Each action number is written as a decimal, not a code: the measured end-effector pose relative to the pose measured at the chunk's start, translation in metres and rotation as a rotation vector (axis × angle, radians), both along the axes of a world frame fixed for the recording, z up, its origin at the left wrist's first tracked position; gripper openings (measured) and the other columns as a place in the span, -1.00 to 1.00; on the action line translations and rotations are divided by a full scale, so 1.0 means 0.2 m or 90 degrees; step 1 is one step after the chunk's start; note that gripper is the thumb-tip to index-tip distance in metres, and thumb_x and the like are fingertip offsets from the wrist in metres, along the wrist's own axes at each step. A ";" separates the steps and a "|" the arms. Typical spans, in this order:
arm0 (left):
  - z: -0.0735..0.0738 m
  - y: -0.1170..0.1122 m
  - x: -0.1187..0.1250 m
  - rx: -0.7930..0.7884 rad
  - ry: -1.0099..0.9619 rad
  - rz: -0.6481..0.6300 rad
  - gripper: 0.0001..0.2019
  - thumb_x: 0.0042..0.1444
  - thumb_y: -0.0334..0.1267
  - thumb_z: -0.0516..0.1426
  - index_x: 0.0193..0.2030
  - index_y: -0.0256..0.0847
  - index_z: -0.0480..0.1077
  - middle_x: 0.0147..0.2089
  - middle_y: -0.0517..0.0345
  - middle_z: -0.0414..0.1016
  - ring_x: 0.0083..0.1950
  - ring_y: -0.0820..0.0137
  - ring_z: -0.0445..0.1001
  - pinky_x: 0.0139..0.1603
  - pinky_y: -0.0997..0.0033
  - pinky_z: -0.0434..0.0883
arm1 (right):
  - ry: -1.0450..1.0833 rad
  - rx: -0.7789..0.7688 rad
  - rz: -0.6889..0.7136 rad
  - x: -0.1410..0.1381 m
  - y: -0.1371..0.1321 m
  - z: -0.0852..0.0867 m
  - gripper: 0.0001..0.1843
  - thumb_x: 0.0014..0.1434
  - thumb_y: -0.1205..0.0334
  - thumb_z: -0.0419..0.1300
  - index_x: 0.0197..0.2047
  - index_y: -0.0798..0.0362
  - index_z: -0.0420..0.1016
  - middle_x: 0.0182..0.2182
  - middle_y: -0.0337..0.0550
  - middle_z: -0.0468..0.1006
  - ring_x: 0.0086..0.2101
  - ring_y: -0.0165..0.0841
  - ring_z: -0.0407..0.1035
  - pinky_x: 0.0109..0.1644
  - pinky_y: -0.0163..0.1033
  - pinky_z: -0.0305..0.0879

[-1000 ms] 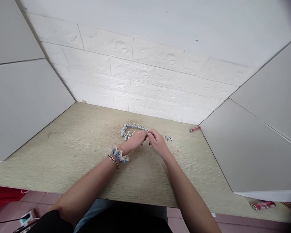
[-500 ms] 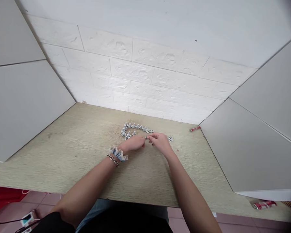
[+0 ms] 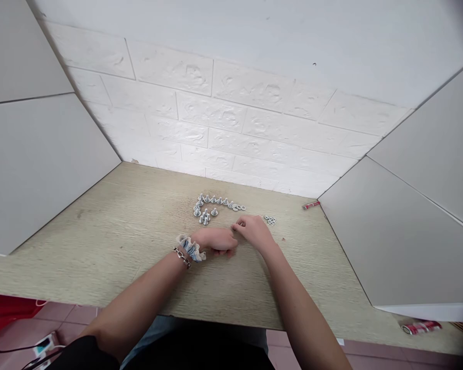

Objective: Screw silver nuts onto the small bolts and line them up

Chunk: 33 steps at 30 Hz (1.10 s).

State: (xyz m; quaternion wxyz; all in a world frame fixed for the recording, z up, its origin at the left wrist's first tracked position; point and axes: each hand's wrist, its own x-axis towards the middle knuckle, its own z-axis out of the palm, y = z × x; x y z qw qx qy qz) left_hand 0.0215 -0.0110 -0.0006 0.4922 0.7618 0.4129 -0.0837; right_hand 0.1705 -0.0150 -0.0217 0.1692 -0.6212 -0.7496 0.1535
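My left hand [image 3: 217, 241] rests low over the table, knuckles up and fingers curled under; what it holds, if anything, is hidden. Just to its right, my right hand [image 3: 255, 232] is closed in a pinch, its fingertips close to the left knuckles. Anything between them is too small to name. Beyond the hands stands a bent row of upright bolts [image 3: 219, 201] with washers on them. A few loose flat washers [image 3: 237, 207] lie at the row's right end. A tight cluster of bolts [image 3: 204, 218] and a single bolt [image 3: 214, 211] stand nearer me. Several nuts [image 3: 270, 220] lie right of my right hand.
The wooden table [image 3: 139, 216] meets a white brick-pattern wall [image 3: 224, 133] at the back. Grey panels [image 3: 50, 164] close off both sides. One red cylinder [image 3: 310, 205] lies at the right back corner, another red cylinder [image 3: 422, 327] at the right front edge.
My left hand has drawn back toward me and turned knuckles up, uncovering the bolt cluster. The right hand has shifted slightly nearer me, and the small metal piece at its fingertips no longer shows.
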 end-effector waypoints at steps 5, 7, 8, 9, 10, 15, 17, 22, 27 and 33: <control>0.01 -0.01 0.00 -0.006 0.008 0.009 -0.80 -0.14 -0.24 -0.02 -0.67 -0.23 0.31 -0.71 0.14 0.22 -0.68 0.40 0.20 -0.61 0.37 0.17 | 0.000 -0.007 0.040 -0.01 0.00 0.00 -0.80 0.06 0.13 0.09 -0.47 0.03 0.46 -0.44 -0.20 0.52 -0.39 -0.39 0.33 -0.37 -0.32 0.08; 0.01 -0.01 0.00 -0.014 0.009 0.008 -0.81 -0.16 -0.25 -0.02 -0.67 -0.23 0.29 -0.69 0.14 0.25 -0.67 0.40 0.23 -0.63 0.39 0.18 | 0.002 -0.006 0.050 -0.01 0.00 -0.01 -0.80 0.06 0.13 0.09 -0.46 0.03 0.45 -0.43 -0.20 0.52 -0.39 -0.40 0.33 -0.36 -0.32 0.09; 0.01 -0.01 0.00 -0.020 0.011 0.003 -0.82 -0.16 -0.26 -0.02 -0.67 -0.23 0.29 -0.69 0.14 0.26 -0.67 0.40 0.25 -0.63 0.40 0.18 | 0.003 -0.005 0.053 -0.01 0.00 -0.01 -0.80 0.07 0.13 0.10 -0.46 0.03 0.45 -0.43 -0.20 0.51 -0.40 -0.40 0.33 -0.36 -0.32 0.09; 0.01 -0.01 0.01 -0.025 0.015 -0.005 -0.82 -0.17 -0.26 -0.02 -0.67 -0.23 0.29 -0.69 0.14 0.28 -0.66 0.40 0.26 -0.63 0.42 0.20 | 0.004 -0.005 0.054 -0.01 -0.01 -0.01 -0.81 0.07 0.13 0.10 -0.46 0.03 0.44 -0.43 -0.20 0.51 -0.40 -0.40 0.33 -0.37 -0.32 0.09; 0.01 -0.02 0.01 -0.031 0.020 -0.017 -0.83 -0.17 -0.28 -0.02 -0.67 -0.23 0.29 -0.69 0.14 0.29 -0.65 0.40 0.28 -0.63 0.43 0.21 | 0.006 -0.006 0.054 -0.02 -0.01 -0.01 -0.81 0.06 0.13 0.11 -0.46 0.03 0.44 -0.43 -0.20 0.51 -0.40 -0.39 0.33 -0.37 -0.32 0.09; 0.02 -0.02 0.02 -0.079 0.049 -0.078 -0.85 -0.20 -0.33 -0.01 -0.65 -0.25 0.33 -0.64 0.12 0.41 -0.57 0.41 0.38 -0.60 0.51 0.24 | 0.016 0.020 0.044 -0.01 -0.02 0.01 -0.80 0.02 0.05 0.15 -0.41 0.01 0.40 -0.50 -0.25 0.47 -0.45 -0.40 0.30 -0.45 -0.33 0.03; 0.02 -0.02 0.02 -0.087 0.053 -0.086 -0.85 -0.19 -0.32 0.00 -0.65 -0.25 0.34 -0.62 0.11 0.44 -0.53 0.41 0.41 -0.61 0.53 0.22 | -0.004 0.029 0.037 -0.01 -0.03 0.02 -0.72 0.02 -0.01 0.13 -0.52 0.02 0.37 -0.59 -0.26 0.41 -0.53 -0.42 0.24 -0.51 -0.33 -0.04; 0.01 -0.02 0.01 -0.087 0.037 -0.079 -0.84 -0.16 -0.30 -0.01 -0.63 -0.25 0.34 -0.61 0.11 0.44 -0.52 0.39 0.43 -0.60 0.52 0.23 | -0.027 0.013 0.081 -0.02 -0.04 0.04 -0.48 0.10 -0.05 -0.01 -0.77 0.04 0.23 -0.76 -0.24 0.25 -0.66 -0.47 0.04 -0.55 -0.29 -0.14; 0.01 -0.02 0.02 -0.077 0.037 -0.075 -0.85 -0.16 -0.33 -0.03 -0.62 -0.24 0.32 -0.62 0.12 0.42 -0.54 0.38 0.42 -0.59 0.49 0.25 | -0.050 -0.038 0.105 -0.02 -0.04 0.04 -0.49 0.14 0.00 -0.08 -0.71 0.04 0.35 -0.72 -0.20 0.35 -0.65 -0.44 0.12 -0.54 -0.29 -0.06; 0.03 -0.04 0.02 -0.076 0.044 -0.087 -0.84 -0.15 -0.36 -0.04 -0.62 -0.25 0.31 -0.60 0.11 0.43 -0.52 0.40 0.41 -0.53 0.47 0.27 | -0.009 -0.025 0.109 -0.02 -0.05 0.03 -0.61 0.12 0.25 -0.07 -0.02 0.01 0.38 -0.12 -0.10 0.48 -0.18 -0.29 0.35 -0.19 -0.24 0.19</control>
